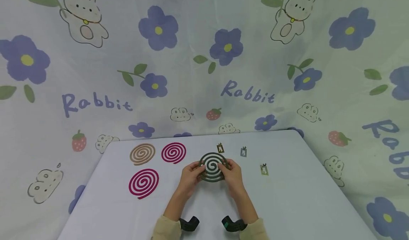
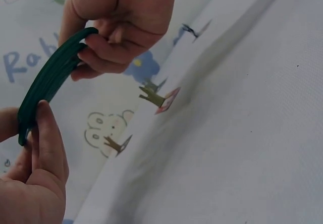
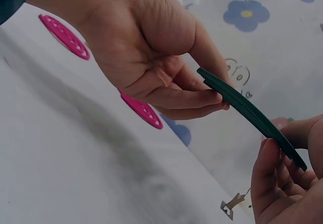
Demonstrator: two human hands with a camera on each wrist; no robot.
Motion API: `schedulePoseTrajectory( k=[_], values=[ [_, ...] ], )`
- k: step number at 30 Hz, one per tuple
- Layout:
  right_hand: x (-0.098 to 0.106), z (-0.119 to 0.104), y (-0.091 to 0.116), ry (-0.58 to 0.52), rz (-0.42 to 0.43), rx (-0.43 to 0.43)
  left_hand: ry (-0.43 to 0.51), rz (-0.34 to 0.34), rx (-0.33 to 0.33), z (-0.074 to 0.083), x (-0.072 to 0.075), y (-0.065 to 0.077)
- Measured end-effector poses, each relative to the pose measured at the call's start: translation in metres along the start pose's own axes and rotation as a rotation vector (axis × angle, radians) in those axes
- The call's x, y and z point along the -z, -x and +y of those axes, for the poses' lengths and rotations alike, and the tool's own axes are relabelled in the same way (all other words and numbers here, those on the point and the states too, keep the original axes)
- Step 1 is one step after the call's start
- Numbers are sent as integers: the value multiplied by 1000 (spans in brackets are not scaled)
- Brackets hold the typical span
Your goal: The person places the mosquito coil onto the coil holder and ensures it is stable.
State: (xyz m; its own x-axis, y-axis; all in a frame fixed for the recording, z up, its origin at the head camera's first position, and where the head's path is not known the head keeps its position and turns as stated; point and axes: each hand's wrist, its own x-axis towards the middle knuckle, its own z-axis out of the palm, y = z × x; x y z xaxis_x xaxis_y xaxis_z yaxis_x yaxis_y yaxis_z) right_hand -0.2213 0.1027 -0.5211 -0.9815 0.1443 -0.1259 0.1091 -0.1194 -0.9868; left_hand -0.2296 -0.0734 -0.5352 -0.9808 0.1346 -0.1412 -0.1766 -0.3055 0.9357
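A dark green mosquito coil [image 1: 212, 165] is held up in front of me above the white table, its spiral face toward the head camera. My left hand [image 1: 188, 179] pinches its left rim between thumb and fingers. On the opposite rim, my right hand [image 1: 234, 179] grips it in the same way. Both wrist views show the coil [image 2: 53, 75] [image 3: 247, 110] nearly edge-on, looking thin and slightly bowed. It touches only the two hands and is clear of the tabletop.
On the table's left lie a tan coil [image 1: 142, 154] and two magenta coils [image 1: 173, 152] [image 1: 143, 183]. Small metal coil stands, one brass [image 1: 220, 148], one silver [image 1: 244, 151] and one gold [image 1: 264, 169], sit behind and to the right. A printed cloth [image 1: 191, 91] hangs behind.
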Motion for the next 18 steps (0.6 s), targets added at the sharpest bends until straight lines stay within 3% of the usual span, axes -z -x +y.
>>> schedulePoseTrajectory(
  k=[18],
  values=[
    [20, 3, -7, 10, 67, 0, 82, -18, 33, -10, -24, -10]
  ],
)
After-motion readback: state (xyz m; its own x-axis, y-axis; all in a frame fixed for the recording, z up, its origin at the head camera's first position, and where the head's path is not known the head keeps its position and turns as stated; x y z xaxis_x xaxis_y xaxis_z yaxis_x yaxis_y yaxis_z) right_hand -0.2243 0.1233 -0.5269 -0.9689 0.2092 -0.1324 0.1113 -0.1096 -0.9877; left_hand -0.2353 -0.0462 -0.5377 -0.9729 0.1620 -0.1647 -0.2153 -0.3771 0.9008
